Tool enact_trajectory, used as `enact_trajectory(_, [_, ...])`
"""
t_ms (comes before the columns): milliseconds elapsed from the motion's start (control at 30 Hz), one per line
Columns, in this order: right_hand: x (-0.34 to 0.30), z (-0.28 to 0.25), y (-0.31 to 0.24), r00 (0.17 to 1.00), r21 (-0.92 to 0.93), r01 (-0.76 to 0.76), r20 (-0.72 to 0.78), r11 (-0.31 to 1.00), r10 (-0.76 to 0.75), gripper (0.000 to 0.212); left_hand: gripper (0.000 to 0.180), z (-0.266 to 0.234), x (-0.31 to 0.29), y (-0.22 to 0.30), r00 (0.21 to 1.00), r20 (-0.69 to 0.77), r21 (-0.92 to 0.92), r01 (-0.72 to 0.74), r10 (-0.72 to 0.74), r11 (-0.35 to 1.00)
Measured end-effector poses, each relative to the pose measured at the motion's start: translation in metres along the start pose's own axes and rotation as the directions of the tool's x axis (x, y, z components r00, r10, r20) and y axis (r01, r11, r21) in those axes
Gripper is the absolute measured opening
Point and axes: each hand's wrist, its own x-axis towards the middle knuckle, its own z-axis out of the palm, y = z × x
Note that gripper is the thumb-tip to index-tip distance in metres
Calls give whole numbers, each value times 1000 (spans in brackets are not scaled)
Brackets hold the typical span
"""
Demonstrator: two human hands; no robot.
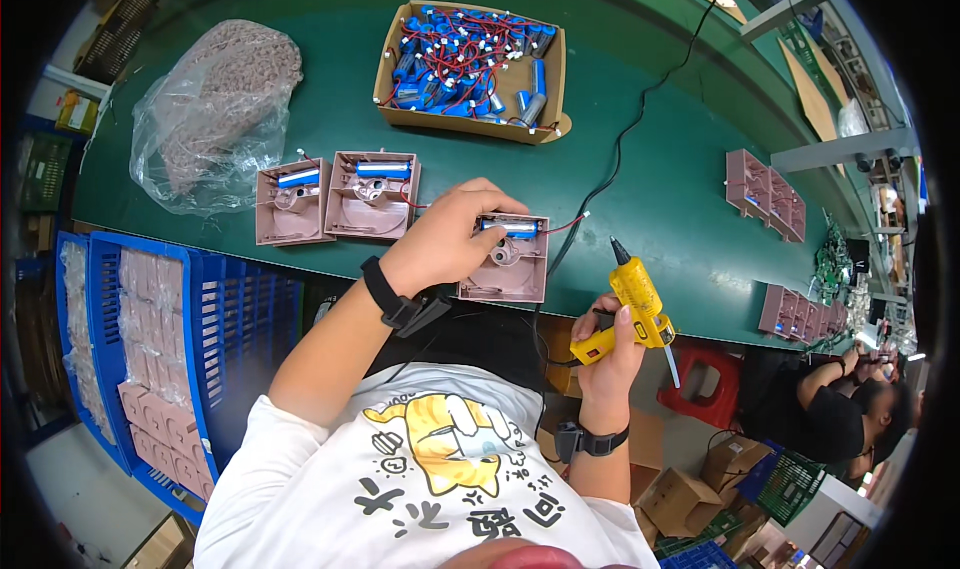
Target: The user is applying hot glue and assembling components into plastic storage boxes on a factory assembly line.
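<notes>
green table [690, 199] stretches beyond the near-edge housing [520, 283].

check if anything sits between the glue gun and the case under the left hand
Yes: a black cord runs between the yellow glue gun and the pink case; a red wire sticks out there too.

Red stool [728, 377] right of centre, below mid-height. Co-worker in black [832, 419], lower right. Cardboard box [683, 502] and green crate [792, 484], lower right. Black basket [122, 34], upper left. Yellow item [76, 112], left edge, unclear.
</notes>
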Motion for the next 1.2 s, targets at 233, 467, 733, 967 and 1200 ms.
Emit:
enact_trajectory(233, [-2, -7, -1, 999, -10, 40, -19, 999, -40, 28, 52, 11, -13, -7, 965, -127, 65, -223, 229, 973])
enact_trajectory(467, [-21, -17, -18, 998, 86, 36, -57, 996, -31, 36, 69, 19, -90, 47, 857, -16, 477, -447, 516, 757])
enact_trajectory(733, [-50, 79, 3, 839, -309, 417, 492, 855, -231, 57, 59, 33, -120, 39, 884, 208, 391, -468, 419, 793])
enact_trajectory(967, [-28, 31, -4, 949, -224, 228, 270, 948, -164, 46, 92, -91, -104, 26, 831, -239, 831, -93, 502, 549])
enact_trajectory(1200, [-26, 41, -37, 949, -272, 234, 274, 933, -158, 38, 97, -109, -86, 7, 913, -104, 883, -97, 393, 459])
